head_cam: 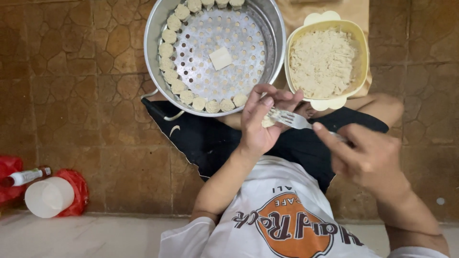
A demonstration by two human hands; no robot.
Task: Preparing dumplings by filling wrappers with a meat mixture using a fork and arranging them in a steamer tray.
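Overhead, the left hand (260,125) cups a small pale dumpling wrapper (267,122), fingers curled around it, while the right hand (368,157) pinches a silver metal fork (289,118) whose tines touch the wrapper. Soft and tearable, it probably wants support from beneath, beside the round perforated metal steamer pot (158,28) and cream plastic bowl of minced filling (361,38).

A brown crazy-paving stone-pattern tiled floor (71,86) fills the view, meeting a pale marble-like floor strip (86,236) at six o'clock.
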